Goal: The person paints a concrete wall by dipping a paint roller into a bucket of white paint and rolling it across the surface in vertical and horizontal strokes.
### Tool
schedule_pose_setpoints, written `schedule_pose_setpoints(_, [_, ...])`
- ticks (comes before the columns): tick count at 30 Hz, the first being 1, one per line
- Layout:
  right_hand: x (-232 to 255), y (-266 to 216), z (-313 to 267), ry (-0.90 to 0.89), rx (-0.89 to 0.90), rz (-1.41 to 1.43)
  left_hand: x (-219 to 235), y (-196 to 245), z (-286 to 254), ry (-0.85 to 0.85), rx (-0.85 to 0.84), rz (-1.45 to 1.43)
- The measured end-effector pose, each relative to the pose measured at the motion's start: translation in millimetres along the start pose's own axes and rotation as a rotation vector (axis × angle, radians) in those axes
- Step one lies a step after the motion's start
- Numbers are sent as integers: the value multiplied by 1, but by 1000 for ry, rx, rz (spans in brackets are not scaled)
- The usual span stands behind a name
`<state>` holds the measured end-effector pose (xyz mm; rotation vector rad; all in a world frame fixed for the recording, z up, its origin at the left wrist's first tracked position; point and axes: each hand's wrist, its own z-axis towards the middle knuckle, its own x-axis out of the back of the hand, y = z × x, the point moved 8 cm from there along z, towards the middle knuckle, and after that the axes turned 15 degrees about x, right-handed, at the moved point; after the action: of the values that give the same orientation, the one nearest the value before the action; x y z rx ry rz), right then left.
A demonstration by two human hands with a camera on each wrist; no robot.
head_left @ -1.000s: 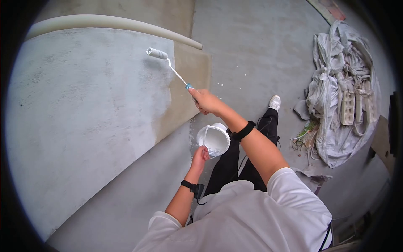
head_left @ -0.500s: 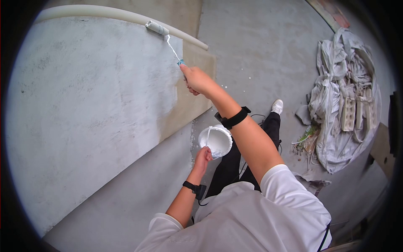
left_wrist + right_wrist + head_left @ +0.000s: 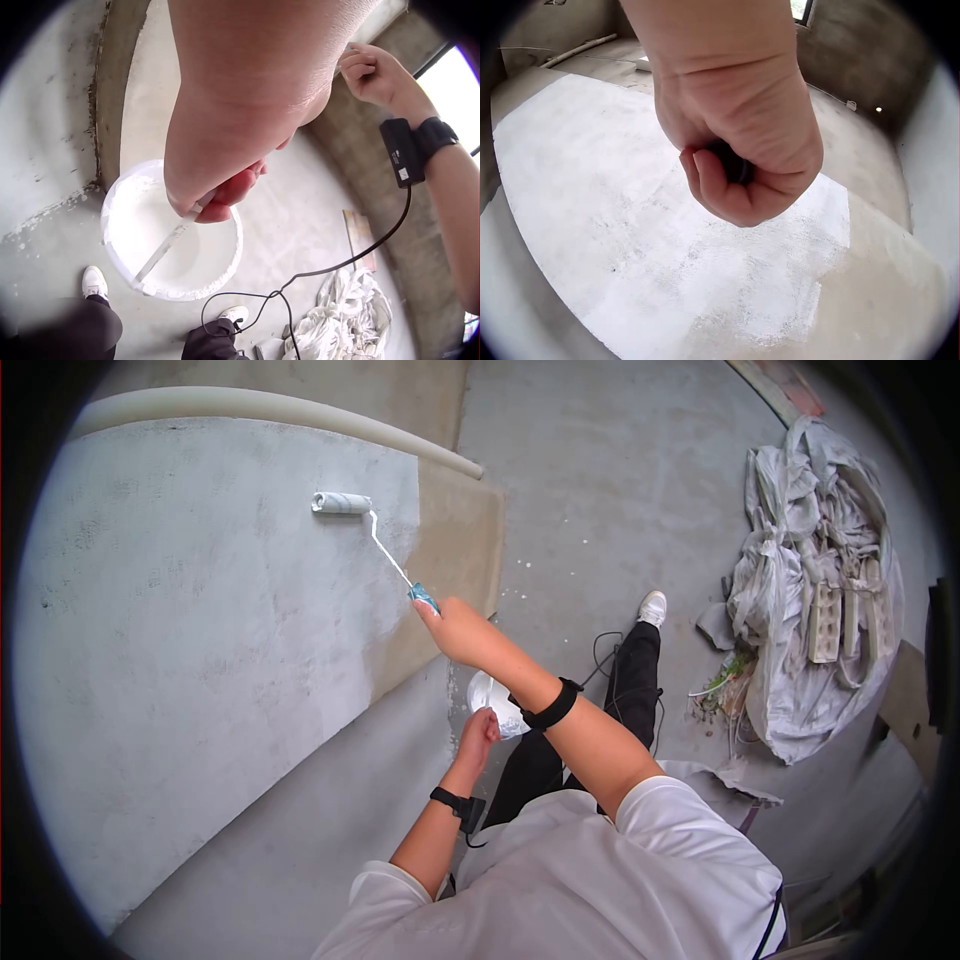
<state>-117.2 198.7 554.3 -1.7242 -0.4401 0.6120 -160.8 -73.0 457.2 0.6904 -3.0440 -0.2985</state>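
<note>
My right hand [image 3: 452, 628] grips the blue handle of a paint roller [image 3: 341, 503], whose white sleeve lies against the painted grey-white wall [image 3: 200, 620]. In the right wrist view the fist [image 3: 739, 161] is closed round the dark handle, with the wet wall behind it. My left hand [image 3: 479, 732] holds the thin bail of a white paint bucket [image 3: 497, 700] at waist height. Seen from the left wrist, the fingers [image 3: 225, 195] pinch that bail above the bucket [image 3: 161, 240], which holds white paint.
An unpainted tan strip of wall [image 3: 450, 570] runs right of the roller, under a pale pipe [image 3: 280, 405]. A heap of grey sacks and rubble [image 3: 815, 580] lies on the concrete floor [image 3: 600, 490] at right. My white shoe [image 3: 652, 607] and a black cable [image 3: 610, 650] are below.
The right hand has drawn the roller down and left from the top edge by the pipe. The left hand has kept the bucket in place.
</note>
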Motion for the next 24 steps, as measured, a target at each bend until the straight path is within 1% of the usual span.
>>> schedule_pose_setpoints(1, [9, 0, -1, 8, 3, 2, -2, 1, 1, -1, -1, 9])
schedule_pose_setpoints(3, [26, 5, 1, 16, -79, 131, -5, 5, 0, -7, 15, 0])
schedule_pose_setpoints(4, [33, 4, 4, 19, -75, 136, -5, 8, -2, -3, 13, 6])
schedule_pose_setpoints(7, [54, -4, 20, 137, -8, 165, -8, 8, -10, -22, 17, -1])
schedule_pose_setpoints(8, [59, -7, 27, 133, -6, 169, -10, 11, -11, -25, 6, 6])
schedule_pose_setpoints(10, [65, -12, 38, 109, -79, 246, -10, 16, -13, -23, -10, 16])
schedule_pose_setpoints(12, [69, -28, 47, 102, -51, 228, -12, 16, -13, -34, -18, 9])
schedule_pose_setpoints(14, [66, -38, 57, 93, -25, 208, -13, 19, -15, -36, -30, 11])
schedule_pose_setpoints(16, [58, -46, 67, 81, 53, 185, -12, 21, -18, -42, -43, 12])
schedule_pose_setpoints(20, [44, -42, 71, 82, 59, 162, -12, 24, -28, -35, -40, -25])
schedule_pose_setpoints(24, [31, -32, 59, 70, 48, 104, -3, 22, -29, -36, -48, -42])
